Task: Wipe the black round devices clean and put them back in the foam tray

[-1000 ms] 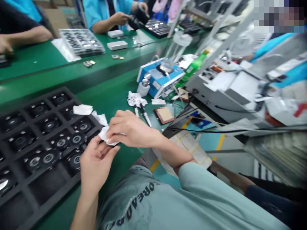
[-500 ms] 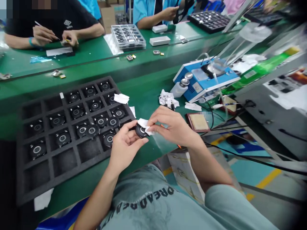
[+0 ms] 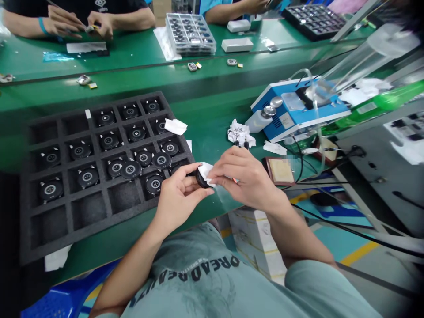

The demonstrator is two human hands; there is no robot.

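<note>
Between thumb and fingers, my left hand (image 3: 180,194) grips a round black watch case (image 3: 200,180) by its rim. My right hand (image 3: 243,174) pinches a white wipe (image 3: 206,171) and presses it on the face of the case, covering most of it. To the left of my hands lies a black foam tray (image 3: 77,215) with square compartments. Many of these hold similar watch cases (image 3: 88,176), their round sensor backs facing up. Two loose round backs, one of them a black disc (image 3: 130,169), lie across the dividers.
Right of my hands sit a sponge pad (image 3: 280,170), a crumpled wipe (image 3: 241,133), a white pump bottle (image 3: 261,119) and a blue machine (image 3: 291,110). Across the bench, a co-worker's hands (image 3: 99,24) handle a small part near a clear parts box (image 3: 190,35).
The view has tilted down and shifted slightly. The wipe has moved over the watch case and now hides its round centre. Both hands keep their hold.
</note>
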